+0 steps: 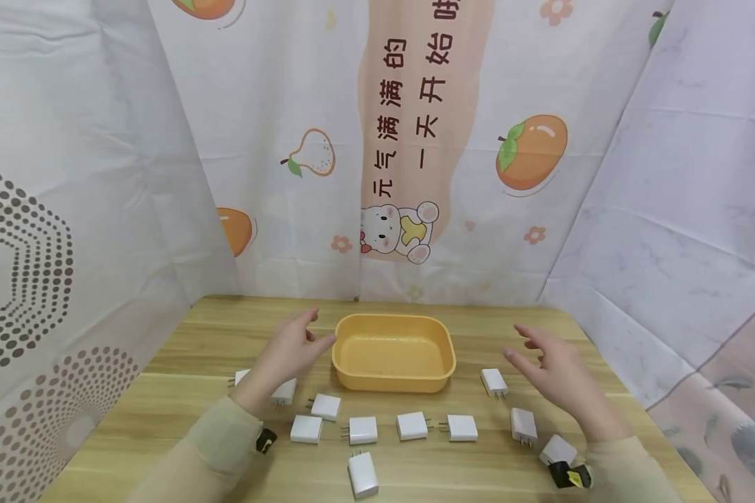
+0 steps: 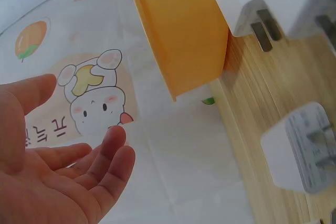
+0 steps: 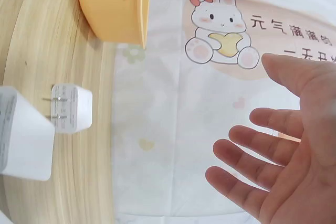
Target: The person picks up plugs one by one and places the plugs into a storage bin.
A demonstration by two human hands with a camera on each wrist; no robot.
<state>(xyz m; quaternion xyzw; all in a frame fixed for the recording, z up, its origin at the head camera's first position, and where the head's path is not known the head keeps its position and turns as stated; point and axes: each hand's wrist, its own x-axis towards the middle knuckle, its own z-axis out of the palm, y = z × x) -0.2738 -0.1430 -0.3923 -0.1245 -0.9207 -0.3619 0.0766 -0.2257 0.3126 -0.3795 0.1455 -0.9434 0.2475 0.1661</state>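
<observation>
Over on the left, two white chargers (image 1: 286, 392) lie on the worktop (image 1: 189, 363), partly hidden by the left forearm. The left hand (image 1: 289, 353) hangs above, fingers and thumb apart, near the yellow tray (image 1: 393, 383). Two more chargers sit just right of that forearm; another four lie in front of the tray, one nearest the person. Farther right comes a single charger (image 1: 493, 382), then the raised right hand (image 1: 556, 370), thumb and fingers apart, with two chargers near its wrist.
</observation>
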